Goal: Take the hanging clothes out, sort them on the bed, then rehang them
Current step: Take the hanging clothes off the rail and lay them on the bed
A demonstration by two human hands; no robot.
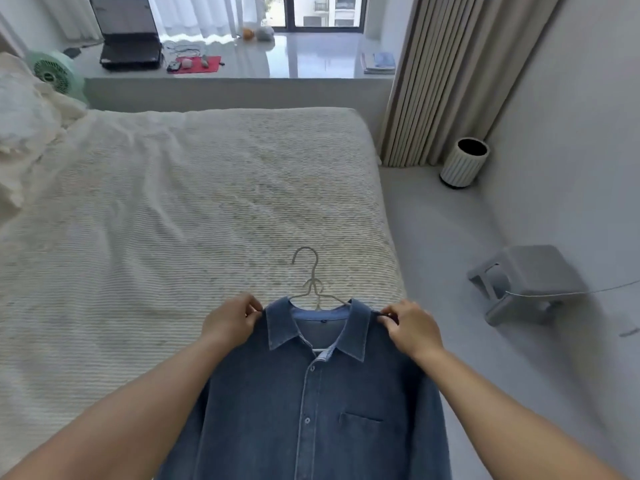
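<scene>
Here, unreadable neck label (322, 320) inside denim shirt (311, 410).

Shirt (311, 410) blue denim; bed (173, 209) cream ribbed; fan (55, 72) mint green.

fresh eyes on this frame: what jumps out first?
The blue denim shirt at bottom centre, on a pale wire hanger whose hook points up the bed. The left hand and right hand each pinch a shoulder beside the collar. After that, the ribbed white bin and the tipped grey stool on the floor at right.
</scene>
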